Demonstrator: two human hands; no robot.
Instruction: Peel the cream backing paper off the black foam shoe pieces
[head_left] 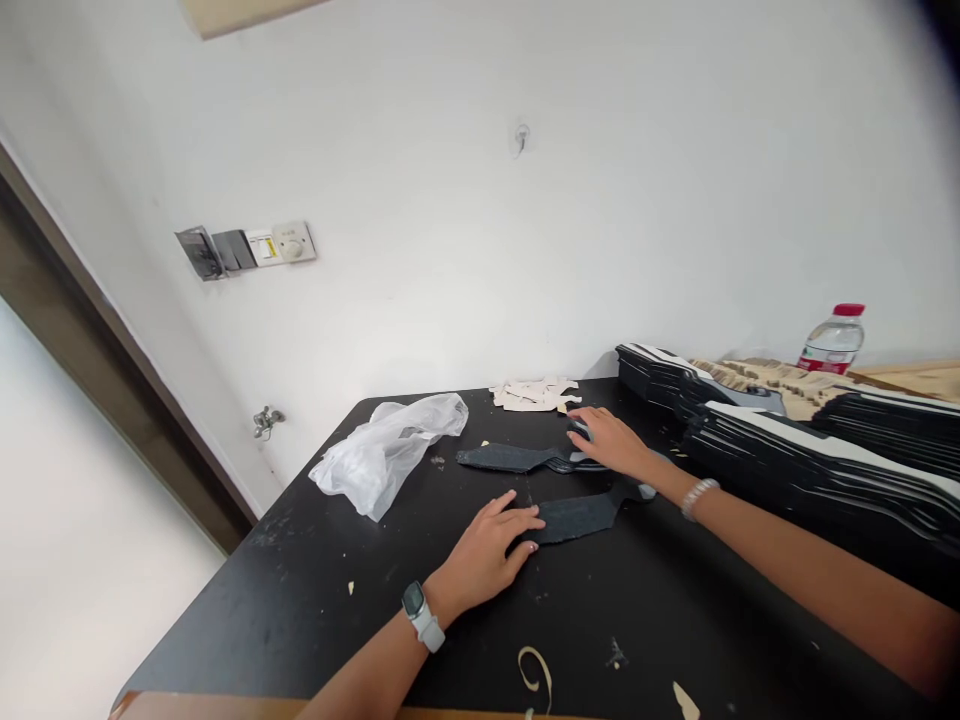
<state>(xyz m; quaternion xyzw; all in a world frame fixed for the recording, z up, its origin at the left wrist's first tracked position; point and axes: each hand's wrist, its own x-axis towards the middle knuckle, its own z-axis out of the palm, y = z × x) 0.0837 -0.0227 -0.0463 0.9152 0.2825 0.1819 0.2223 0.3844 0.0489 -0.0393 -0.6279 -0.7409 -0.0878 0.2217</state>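
Well, the dark strip (581,517) runs rightward from under the left hand (484,550).

White wall (420,180) — switch panel (245,250) on it — dark door frame (112,365) at left.

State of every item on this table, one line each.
Left hand: palm down, fingertips on lower strip.
Right hand: palm down over upper strip's end.
Lower dark strip: lying flat.
Upper dark strip: lying flat.
Plastic bag: crumpled.
Water bottle: upright, red cap on.
Black stacks: piled.
Beige scraps: loosely heaped.
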